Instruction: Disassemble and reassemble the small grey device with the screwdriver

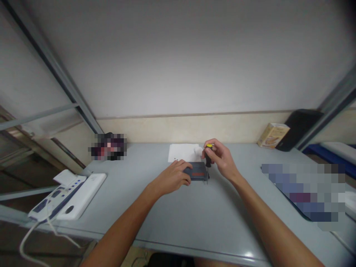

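Observation:
A small dark grey metal box [198,170] with a reddish label and a row of vent holes lies mid-table. My left hand [178,174] is closed around its left end, fingers on top and thumb along the front. In my right hand [221,157] is a screwdriver [208,160] with a black handle and yellow cap, held upright between the fingers. Its shaft points down at the box's right end, by a thin metal bracket [206,178]. Whether the tip touches a screw is too small to tell. Behind the box lies a white paper [183,150] with several tiny dark bits on it.
On the left are a white power strip [58,198] with a cable and a flat white device [86,196]. A yellow box [274,135] and a black case [302,128] lean at the back right. Blurred items lie at the back left and right. The wall bounds the table [178,218] behind.

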Available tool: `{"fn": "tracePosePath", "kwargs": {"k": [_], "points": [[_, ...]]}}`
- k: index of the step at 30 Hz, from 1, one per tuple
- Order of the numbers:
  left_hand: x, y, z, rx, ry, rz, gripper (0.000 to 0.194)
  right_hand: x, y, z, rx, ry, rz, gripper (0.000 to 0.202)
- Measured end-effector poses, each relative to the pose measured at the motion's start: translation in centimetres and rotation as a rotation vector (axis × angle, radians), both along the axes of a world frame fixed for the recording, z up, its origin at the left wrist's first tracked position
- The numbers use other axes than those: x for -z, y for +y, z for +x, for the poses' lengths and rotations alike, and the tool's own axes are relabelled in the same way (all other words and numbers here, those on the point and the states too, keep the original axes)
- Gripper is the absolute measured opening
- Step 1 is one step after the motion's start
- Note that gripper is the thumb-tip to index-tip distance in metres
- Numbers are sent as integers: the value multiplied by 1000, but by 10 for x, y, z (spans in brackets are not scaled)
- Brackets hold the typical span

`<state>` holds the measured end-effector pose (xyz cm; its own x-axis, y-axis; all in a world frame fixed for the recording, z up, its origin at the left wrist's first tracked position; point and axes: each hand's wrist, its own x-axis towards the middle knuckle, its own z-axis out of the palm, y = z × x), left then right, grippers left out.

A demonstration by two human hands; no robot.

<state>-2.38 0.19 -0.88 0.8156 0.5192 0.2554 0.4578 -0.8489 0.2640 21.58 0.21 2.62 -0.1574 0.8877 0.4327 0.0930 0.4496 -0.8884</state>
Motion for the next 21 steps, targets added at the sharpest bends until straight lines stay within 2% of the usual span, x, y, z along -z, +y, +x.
{"fn": "tracePosePath", "kwargs": {"k": [4, 6, 8, 11, 14, 17, 21], "points": [[-4, -3, 3, 17, -49, -53, 14, -1, 1, 1, 20, 10, 7, 32], [-7, -3, 4, 31, -124, -115, 13, -3, 1, 1, 26, 14, 13, 32], [-8, 1, 2, -7, -236, -160, 11, -5, 1, 1, 29, 21, 16, 32], [-2, 15, -5, -203, -419, -115, 10, -6, -5, -1, 44, 32, 28, 31], [13, 33, -15, -454, -528, -2, 11, 2, -20, -1, 144, 23, 79, 25], [28, 46, -22, -546, -416, 46, 11, 16, -38, 3, 246, -74, 167, 19], [36, 56, -27, -620, -283, 76, 14, 31, -49, 9, 311, -22, 195, 16]]}}
